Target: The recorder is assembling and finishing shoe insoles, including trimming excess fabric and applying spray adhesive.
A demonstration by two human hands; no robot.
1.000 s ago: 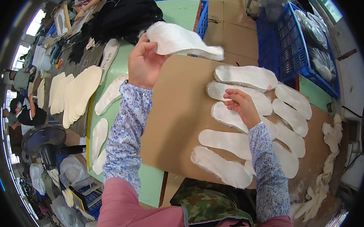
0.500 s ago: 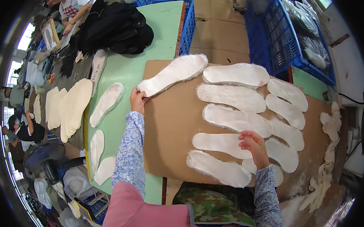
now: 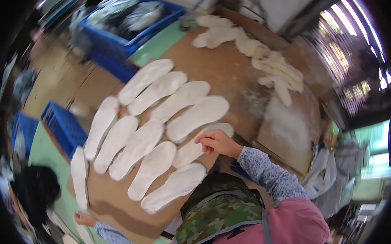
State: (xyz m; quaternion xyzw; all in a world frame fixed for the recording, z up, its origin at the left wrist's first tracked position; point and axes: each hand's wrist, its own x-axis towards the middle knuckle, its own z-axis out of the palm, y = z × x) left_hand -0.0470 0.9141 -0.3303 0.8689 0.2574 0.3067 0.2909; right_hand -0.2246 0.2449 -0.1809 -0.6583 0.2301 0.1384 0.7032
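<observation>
Several white, fuzzy-edged insoles lie in two slanting rows on a brown cardboard sheet (image 3: 107, 201). My right hand (image 3: 218, 142) hovers over an insole (image 3: 187, 152) at the near end of the rows, fingers curled in and nothing visible in them. At the lower left, my left hand (image 3: 85, 219) is close to the near tip of a single insole (image 3: 79, 178) that lies at the sheet's left edge. Blur and small size hide whether its fingers grip anything. Another pale insole shape (image 3: 85, 236) shows just below that hand.
Beyond the rows stands a blue crate (image 3: 131, 45) of plastic-wrapped goods. A second blue crate (image 3: 64, 125) adjoins the green table (image 3: 50, 152) at left. A dark bundle (image 3: 35, 187) rests there. Crumpled cream pieces (image 3: 259, 55) lie along the far right, near a dusty white board (image 3: 287, 126).
The view has swung to the right, bringing the cream pieces and the window in. My left hand no longer clearly holds the insole's end. My right hand's fingers have curled in.
</observation>
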